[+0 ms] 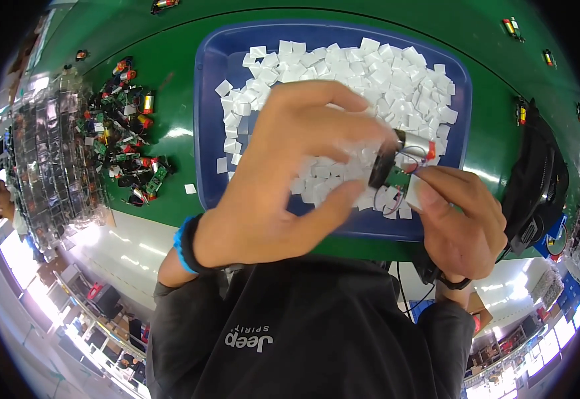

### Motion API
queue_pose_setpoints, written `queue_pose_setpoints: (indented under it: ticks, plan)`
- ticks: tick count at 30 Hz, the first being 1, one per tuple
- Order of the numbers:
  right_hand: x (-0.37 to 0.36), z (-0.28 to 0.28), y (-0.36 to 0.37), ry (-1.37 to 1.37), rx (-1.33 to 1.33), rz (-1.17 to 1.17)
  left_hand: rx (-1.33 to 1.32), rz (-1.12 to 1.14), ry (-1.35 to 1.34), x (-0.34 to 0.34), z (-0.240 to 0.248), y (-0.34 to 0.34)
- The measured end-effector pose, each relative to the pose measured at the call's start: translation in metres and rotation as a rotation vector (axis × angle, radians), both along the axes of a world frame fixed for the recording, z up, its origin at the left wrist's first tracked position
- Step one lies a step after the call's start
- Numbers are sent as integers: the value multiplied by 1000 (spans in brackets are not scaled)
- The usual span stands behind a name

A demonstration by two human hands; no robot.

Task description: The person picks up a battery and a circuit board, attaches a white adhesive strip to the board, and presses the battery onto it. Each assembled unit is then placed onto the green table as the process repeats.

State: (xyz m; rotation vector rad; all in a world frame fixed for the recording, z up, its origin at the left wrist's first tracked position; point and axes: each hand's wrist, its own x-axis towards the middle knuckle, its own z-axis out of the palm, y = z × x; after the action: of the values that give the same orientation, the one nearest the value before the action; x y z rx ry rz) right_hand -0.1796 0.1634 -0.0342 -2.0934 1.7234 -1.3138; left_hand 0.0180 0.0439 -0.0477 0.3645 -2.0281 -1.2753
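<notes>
My right hand (466, 219) pinches a small wired electronic assembly above the tray. The assembly has a green circuit board (398, 178), a silver cylindrical battery (415, 143) with a red end, a black part (382, 166) and thin looped wires. A white square piece (415, 193) shows at my right fingertips, against the board. My left hand (280, 176), slightly blurred, is to the left with thumb and fingers spread. Its foremost fingertip comes close to the black part; whether they touch I cannot tell. Under both hands lies a blue tray (200, 133) of white square pieces (396, 86).
Similar wired assemblies (127, 143) are heaped on the green table (177, 106) at the left, beside clear plastic packs (47, 153). Several single assemblies (512, 28) lie along the far and right side. A black bag (536, 173) stands at the right edge.
</notes>
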Motion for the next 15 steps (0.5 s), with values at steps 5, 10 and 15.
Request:
queue_pose_setpoints:
  ticks: [5,10,15]
  plan:
    - [4,-6,2,68,-28,41,1131,-208,-276,8,18,-9]
    - [8,-5,2,156,50,74,1144,-195,-305,-2,13,-7]
    - [11,-11,7,35,239,-23,957,-172,-322,3,10,1]
